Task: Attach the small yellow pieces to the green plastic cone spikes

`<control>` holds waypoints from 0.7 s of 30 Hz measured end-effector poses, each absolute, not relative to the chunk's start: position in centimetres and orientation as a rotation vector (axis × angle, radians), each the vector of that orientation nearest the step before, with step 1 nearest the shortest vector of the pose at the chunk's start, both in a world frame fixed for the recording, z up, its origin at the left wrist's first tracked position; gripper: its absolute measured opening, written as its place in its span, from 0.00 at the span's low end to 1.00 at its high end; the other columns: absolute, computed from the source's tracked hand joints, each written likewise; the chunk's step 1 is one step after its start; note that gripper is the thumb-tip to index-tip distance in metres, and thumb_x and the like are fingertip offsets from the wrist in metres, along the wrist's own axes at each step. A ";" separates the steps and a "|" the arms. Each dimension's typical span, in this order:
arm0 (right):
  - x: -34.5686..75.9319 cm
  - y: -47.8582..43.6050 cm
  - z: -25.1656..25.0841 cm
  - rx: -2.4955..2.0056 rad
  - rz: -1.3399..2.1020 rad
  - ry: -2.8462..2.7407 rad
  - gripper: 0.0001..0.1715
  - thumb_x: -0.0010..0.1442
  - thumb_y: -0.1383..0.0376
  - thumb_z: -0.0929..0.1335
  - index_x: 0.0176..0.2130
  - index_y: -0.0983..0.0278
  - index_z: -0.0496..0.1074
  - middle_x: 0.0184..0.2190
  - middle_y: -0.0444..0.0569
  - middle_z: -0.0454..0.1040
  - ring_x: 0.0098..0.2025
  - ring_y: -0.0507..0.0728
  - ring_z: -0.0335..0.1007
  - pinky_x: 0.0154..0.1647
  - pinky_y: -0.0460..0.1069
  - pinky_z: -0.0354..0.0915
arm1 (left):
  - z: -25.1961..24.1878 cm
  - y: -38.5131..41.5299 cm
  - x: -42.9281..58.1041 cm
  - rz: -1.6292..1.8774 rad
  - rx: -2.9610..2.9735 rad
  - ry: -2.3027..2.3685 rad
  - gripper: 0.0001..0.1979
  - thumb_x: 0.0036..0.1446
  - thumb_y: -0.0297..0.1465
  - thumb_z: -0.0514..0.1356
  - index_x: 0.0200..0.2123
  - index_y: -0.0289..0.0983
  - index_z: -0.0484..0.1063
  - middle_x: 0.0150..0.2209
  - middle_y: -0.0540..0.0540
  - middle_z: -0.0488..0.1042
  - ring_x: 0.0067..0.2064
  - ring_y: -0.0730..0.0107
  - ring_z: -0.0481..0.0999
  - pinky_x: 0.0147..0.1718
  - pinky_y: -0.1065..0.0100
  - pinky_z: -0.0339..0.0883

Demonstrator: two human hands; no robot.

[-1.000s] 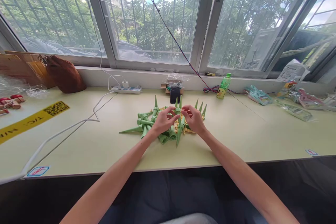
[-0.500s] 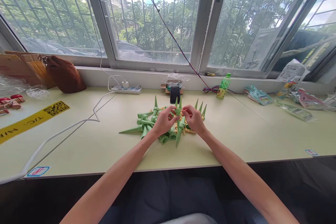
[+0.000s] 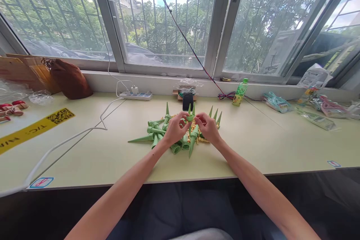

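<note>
A heap of green cone-shaped spikes [image 3: 157, 135] lies on the pale table [image 3: 112, 150], with small yellow parts [image 3: 200, 139] among them. Both hands meet over the heap. My left hand [image 3: 174, 131] and my right hand [image 3: 207, 129] pinch one green spike [image 3: 191, 135] between them, its open end up at my fingertips and its tip pointing down toward me. Three more spikes [image 3: 215, 114] stand upright just behind my right hand.
A black phone [image 3: 187, 101] leans at the window sill behind the heap. A green bottle [image 3: 239, 92] stands to the right, a white power strip [image 3: 135, 95] and cable to the left. A brown pouch [image 3: 69, 79] and yellow tape [image 3: 33, 129] are far left, plastic packets [image 3: 315, 118] far right.
My fingers have shifted slightly at the top of the green spike, which now shows its open rim between them. My arms stay where they were.
</note>
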State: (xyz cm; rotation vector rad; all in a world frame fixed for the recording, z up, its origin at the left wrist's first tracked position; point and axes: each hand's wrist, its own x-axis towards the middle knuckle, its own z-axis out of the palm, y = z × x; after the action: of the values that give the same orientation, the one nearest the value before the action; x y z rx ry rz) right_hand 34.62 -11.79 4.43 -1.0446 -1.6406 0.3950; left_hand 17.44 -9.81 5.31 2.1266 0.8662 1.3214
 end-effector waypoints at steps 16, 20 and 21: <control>34.7 -11.7 4.2 -1.049 0.370 -1.663 0.18 0.65 0.52 0.63 0.33 0.63 0.69 0.25 0.46 0.71 0.25 0.52 0.66 0.27 0.47 0.62 | 4.6 -9.4 17.5 1.374 2.102 0.808 0.11 0.58 0.34 0.59 0.44 0.38 0.67 0.44 0.44 0.69 0.28 0.76 0.76 0.22 0.75 0.73; 34.7 -11.6 4.2 -1.057 0.361 -1.656 0.18 0.65 0.53 0.62 0.32 0.63 0.68 0.23 0.45 0.69 0.24 0.52 0.64 0.27 0.46 0.60 | 4.7 -9.6 17.4 1.382 2.193 0.802 0.12 0.58 0.33 0.60 0.45 0.38 0.68 0.45 0.43 0.70 0.31 0.74 0.77 0.25 0.74 0.75; 34.8 -11.5 4.2 -1.064 0.353 -1.657 0.18 0.65 0.53 0.62 0.31 0.63 0.67 0.23 0.44 0.68 0.24 0.52 0.63 0.26 0.46 0.59 | 4.7 -9.7 17.4 1.380 2.214 0.791 0.12 0.58 0.33 0.60 0.45 0.38 0.68 0.45 0.43 0.70 0.32 0.74 0.77 0.26 0.74 0.75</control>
State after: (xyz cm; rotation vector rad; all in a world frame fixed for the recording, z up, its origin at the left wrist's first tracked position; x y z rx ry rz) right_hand 34.75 -11.54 4.16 -1.0635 -1.6566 0.3530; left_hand 17.42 -9.68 4.70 2.2145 0.7914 1.3798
